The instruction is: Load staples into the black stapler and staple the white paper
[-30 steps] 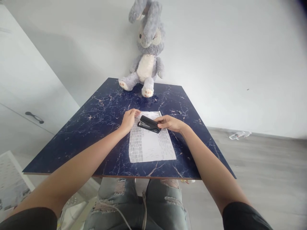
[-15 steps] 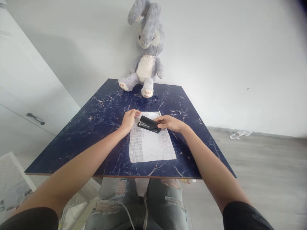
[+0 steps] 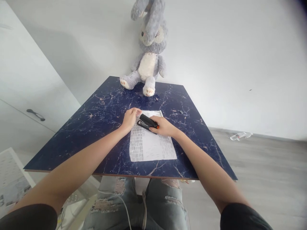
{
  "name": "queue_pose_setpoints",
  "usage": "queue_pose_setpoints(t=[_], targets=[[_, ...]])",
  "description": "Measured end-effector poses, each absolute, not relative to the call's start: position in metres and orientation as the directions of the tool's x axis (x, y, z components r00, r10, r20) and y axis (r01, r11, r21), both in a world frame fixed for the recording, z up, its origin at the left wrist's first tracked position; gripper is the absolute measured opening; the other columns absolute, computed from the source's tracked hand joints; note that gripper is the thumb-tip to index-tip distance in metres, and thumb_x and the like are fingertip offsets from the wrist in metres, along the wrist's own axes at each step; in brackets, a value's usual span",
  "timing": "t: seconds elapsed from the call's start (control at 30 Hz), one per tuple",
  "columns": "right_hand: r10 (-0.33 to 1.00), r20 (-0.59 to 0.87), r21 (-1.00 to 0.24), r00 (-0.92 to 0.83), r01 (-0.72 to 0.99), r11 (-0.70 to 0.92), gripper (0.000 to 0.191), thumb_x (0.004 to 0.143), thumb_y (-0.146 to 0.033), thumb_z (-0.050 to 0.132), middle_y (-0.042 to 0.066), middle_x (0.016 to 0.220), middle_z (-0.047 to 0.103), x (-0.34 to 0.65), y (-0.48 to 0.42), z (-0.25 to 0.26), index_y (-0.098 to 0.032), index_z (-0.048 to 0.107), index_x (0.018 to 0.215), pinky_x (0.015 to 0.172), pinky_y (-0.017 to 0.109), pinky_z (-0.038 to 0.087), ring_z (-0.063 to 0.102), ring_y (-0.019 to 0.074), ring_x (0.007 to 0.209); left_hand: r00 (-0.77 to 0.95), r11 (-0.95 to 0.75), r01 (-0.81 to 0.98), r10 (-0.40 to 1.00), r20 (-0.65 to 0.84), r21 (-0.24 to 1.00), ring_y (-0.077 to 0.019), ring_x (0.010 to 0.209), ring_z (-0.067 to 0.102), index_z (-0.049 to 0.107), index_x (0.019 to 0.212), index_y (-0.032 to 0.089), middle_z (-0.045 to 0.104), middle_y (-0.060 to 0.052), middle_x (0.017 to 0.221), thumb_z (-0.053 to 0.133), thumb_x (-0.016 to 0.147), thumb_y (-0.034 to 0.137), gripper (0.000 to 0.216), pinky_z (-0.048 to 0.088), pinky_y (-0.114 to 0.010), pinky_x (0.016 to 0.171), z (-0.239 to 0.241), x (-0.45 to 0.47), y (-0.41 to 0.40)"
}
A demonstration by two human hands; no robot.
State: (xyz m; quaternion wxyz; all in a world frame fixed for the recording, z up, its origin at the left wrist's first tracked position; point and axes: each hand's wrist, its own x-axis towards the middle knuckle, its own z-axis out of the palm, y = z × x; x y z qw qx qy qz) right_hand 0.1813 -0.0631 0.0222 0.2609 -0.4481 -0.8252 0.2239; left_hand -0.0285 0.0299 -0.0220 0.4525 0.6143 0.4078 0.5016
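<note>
A black stapler [image 3: 145, 123] is in my right hand [image 3: 163, 126], with fingers and thumb wrapped round its rear end. Its jaws point left, toward the upper left corner of a printed sheet of paper [image 3: 153, 148], and are apart. Beneath the stapler the paper lies on the dark blue marbled table. My left hand [image 3: 130, 117] is closed at that same corner, its fingertips pinching the paper edge. Whether there is more than one sheet I cannot tell.
A grey plush rabbit [image 3: 148, 64] sits at the back of the table [image 3: 79, 137], against the wall. Toward the right lies a small dark object [image 3: 181, 112]. A clear plastic item [image 3: 241, 136] is on the floor. At left stands a white cabinet with a dark handle [image 3: 35, 115].
My right hand has shifted left along the stapler and now wraps further round its rear end. The stapler has turned slightly. My left hand stays at the paper's corner.
</note>
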Motion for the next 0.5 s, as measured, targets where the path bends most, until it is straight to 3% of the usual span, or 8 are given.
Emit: queue_pose_setpoints(t=[0.1,0.27,0.37,0.43,0.5], targets=[[0.905,0.174,-0.554,-0.388,0.722,0.416,0.013,0.085,-0.026,0.065,0.001,0.084,0.061,0.191,-0.070,0.025,-0.019,0.060,0.094,0.069,0.031,0.038,0.054,0.0163,0.073,0.111,-0.315,0.093,0.946,0.305,0.944,-0.0240,0.096,0.073,0.073,0.086,0.018,0.078,-0.011,0.097,0.047,0.102,0.043,0.039,0.057,-0.037,0.093,-0.021,-0.031,0.031],[0.956,0.041,-0.598,-0.291,0.759,0.257,0.021,0.090,-0.036,0.066,0.003,0.089,0.064,0.249,-0.111,0.025,-0.019,0.063,0.101,0.066,0.032,0.040,0.058,0.0187,0.073,0.085,-0.371,0.128,0.928,0.363,0.920,-0.0239,0.095,0.073,0.073,0.089,0.019,0.078,-0.011,0.099,0.042,0.105,0.044,0.043,0.056,-0.037,0.093,-0.024,-0.037,0.038],[0.984,0.031,-0.694,-0.177,0.704,0.148,0.037,0.092,-0.054,0.068,0.005,0.089,0.064,0.290,-0.137,0.017,-0.020,0.067,0.105,0.065,0.033,0.044,0.059,0.0204,0.074,0.071,-0.366,0.129,0.930,0.360,0.922,-0.0234,0.093,0.073,0.073,0.088,0.018,0.078,-0.011,0.097,0.041,0.105,0.045,0.045,0.056,-0.037,0.092,-0.026,-0.038,0.043],[0.993,0.104,-0.775,-0.061,0.621,0.119,0.056,0.095,-0.070,0.054,0.008,0.094,0.066,0.312,-0.140,0.010,-0.020,0.069,0.115,0.062,0.034,0.048,0.062,0.0222,0.075,0.064,-0.364,0.118,0.931,0.359,0.924,-0.0228,0.092,0.073,0.073,0.088,0.018,0.078,-0.012,0.097,0.042,0.105,0.046,0.046,0.056,-0.036,0.090,-0.026,-0.038,0.046],[0.970,0.219,-0.768,0.105,0.632,0.105,0.070,0.098,-0.078,0.036,0.011,0.101,0.068,0.326,-0.127,0.004,-0.021,0.070,0.121,0.064,0.037,0.053,0.065,0.0246,0.079,0.042,-0.354,0.082,0.935,0.352,0.932,-0.0213,0.088,0.073,0.072,0.085,0.017,0.077,-0.011,0.095,0.043,0.104,0.044,0.043,0.056,-0.034,0.086,-0.023,-0.039,0.050]])
